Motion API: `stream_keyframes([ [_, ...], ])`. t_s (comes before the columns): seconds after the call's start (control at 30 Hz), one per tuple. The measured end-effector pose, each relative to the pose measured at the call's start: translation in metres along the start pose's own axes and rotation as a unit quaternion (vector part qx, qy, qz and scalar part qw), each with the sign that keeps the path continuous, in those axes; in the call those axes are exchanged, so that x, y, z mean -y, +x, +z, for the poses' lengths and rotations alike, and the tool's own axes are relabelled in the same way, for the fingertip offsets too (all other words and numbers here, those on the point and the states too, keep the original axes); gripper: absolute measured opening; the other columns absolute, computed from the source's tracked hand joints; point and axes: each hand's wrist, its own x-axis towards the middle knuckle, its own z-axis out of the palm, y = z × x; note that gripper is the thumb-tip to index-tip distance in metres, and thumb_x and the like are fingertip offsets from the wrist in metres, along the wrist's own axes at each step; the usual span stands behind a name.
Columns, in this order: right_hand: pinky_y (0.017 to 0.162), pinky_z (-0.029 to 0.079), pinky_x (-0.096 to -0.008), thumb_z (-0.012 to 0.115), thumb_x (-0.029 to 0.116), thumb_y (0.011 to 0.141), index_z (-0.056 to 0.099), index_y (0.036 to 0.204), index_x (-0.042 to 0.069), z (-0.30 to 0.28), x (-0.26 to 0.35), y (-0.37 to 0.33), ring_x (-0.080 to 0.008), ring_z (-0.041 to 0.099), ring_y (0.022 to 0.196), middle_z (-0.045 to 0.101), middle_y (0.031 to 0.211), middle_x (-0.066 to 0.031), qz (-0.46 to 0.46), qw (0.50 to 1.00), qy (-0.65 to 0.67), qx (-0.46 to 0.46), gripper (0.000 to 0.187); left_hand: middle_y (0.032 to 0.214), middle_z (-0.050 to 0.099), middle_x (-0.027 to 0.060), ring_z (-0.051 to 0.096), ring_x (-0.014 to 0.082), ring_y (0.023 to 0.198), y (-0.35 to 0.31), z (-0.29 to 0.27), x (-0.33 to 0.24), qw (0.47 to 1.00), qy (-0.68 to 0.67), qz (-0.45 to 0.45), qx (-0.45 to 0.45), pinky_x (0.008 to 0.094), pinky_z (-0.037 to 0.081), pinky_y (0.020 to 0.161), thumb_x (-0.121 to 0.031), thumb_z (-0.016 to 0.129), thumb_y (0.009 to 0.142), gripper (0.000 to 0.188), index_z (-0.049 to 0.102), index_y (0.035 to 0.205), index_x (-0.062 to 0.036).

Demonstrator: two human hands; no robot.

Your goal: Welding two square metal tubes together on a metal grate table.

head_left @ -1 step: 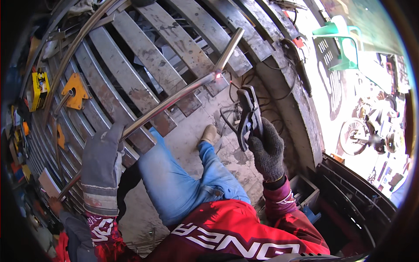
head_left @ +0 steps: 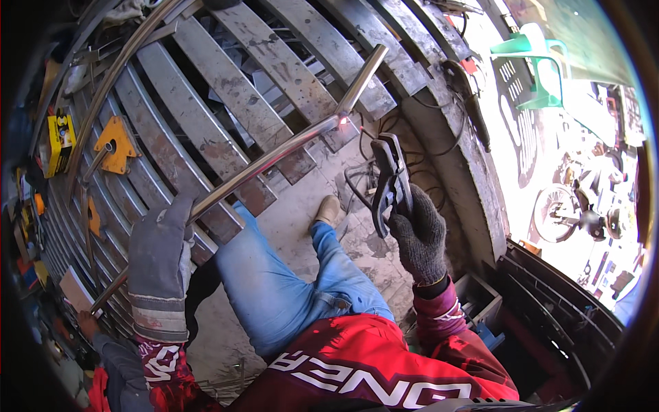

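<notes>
My left hand [head_left: 161, 240], in a thick grey leather glove, is closed around a long shiny metal tube [head_left: 271, 156]. The tube lies across the slatted metal bench. At its far end a short tube piece [head_left: 364, 77] meets it at an angle, and a small spot [head_left: 342, 121] at that joint glows pinkish red. In a dark knitted glove, my right hand [head_left: 424, 237] grips a black welding electrode holder [head_left: 392, 180]. A short, thin electrode with a reddish tip [head_left: 364, 129] sticks out of its jaws, a little apart from the joint.
Steel slats [head_left: 254, 89] with gaps form the bench top. Orange magnetic squares [head_left: 118, 145] and a yellow box [head_left: 60, 145] lie at left. Another person's hand [head_left: 88, 323] is by the tube's lower-left end. Cables [head_left: 391, 123] hang beyond the bench; a green chair [head_left: 532, 62] stands at far right.
</notes>
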Motion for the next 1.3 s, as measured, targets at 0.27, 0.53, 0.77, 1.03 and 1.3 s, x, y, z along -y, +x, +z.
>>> stream_keyframes([
  [0.27, 0.099, 0.05, -0.0361, 0.075, 0.007, 0.091, 0.055, 0.14, -0.003, 0.004, -0.014, 0.013, -0.0214, 0.064, 0.115, 0.068, 0.122, -0.0151, -0.021, 0.998, -0.064, -0.012, 0.054, 0.094, 0.064, 0.0164, 0.063, 0.0349, 0.089, -0.003, 0.005, 0.016, 0.998, -0.054, 0.008, -0.024, 0.0441, 0.051, 0.08, 0.002, 0.063, 0.084, 0.049, 0.061, 0.132, -0.0078],
  [0.53, 0.097, 0.05, -0.0386, 0.077, 0.007, 0.087, 0.057, 0.135, -0.003, 0.009, -0.009, 0.025, -0.0278, 0.067, 0.112, 0.069, 0.118, -0.0185, -0.036, 0.991, -0.131, 0.001, 0.053, 0.101, 0.065, 0.0173, 0.063, 0.0344, 0.09, -0.003, 0.007, 0.017, 0.996, -0.065, 0.059, -0.007, 0.0441, 0.051, 0.082, 0.003, 0.063, 0.086, 0.046, 0.059, 0.131, -0.0063],
  [0.77, 0.097, 0.05, -0.041, 0.077, 0.008, 0.087, 0.057, 0.135, -0.003, 0.01, -0.012, 0.03, -0.0323, 0.067, 0.112, 0.069, 0.12, -0.0208, -0.079, 0.988, -0.136, 0.004, 0.053, 0.101, 0.066, 0.0218, 0.063, 0.0422, 0.094, 0.004, 0.005, 0.003, 0.999, -0.04, -0.003, 0.007, 0.0486, 0.051, 0.082, 0.0, 0.061, 0.088, 0.039, 0.061, 0.127, -0.003],
  [1.03, 0.097, 0.05, -0.0416, 0.077, 0.011, 0.087, 0.058, 0.135, -0.002, 0.008, -0.015, 0.029, -0.0338, 0.068, 0.112, 0.069, 0.119, -0.0214, -0.057, 0.984, -0.168, 0.0, 0.053, 0.095, 0.066, 0.0232, 0.065, 0.0414, 0.09, 0.002, 0.008, -0.001, 0.996, -0.073, -0.043, -0.003, 0.0477, 0.051, 0.079, 0.0, 0.059, 0.085, 0.038, 0.064, 0.122, -0.0005],
  [1.3, 0.096, 0.051, -0.0401, 0.077, 0.011, 0.087, 0.058, 0.134, -0.002, 0.012, -0.014, 0.031, -0.0323, 0.068, 0.111, 0.069, 0.118, -0.0213, -0.045, 0.987, -0.155, -0.002, 0.053, 0.094, 0.065, 0.0218, 0.065, 0.0405, 0.087, 0.003, 0.011, 0.002, 0.993, -0.107, -0.057, 0.01, 0.0469, 0.052, 0.076, 0.002, 0.061, 0.084, 0.039, 0.063, 0.122, -0.0001],
])
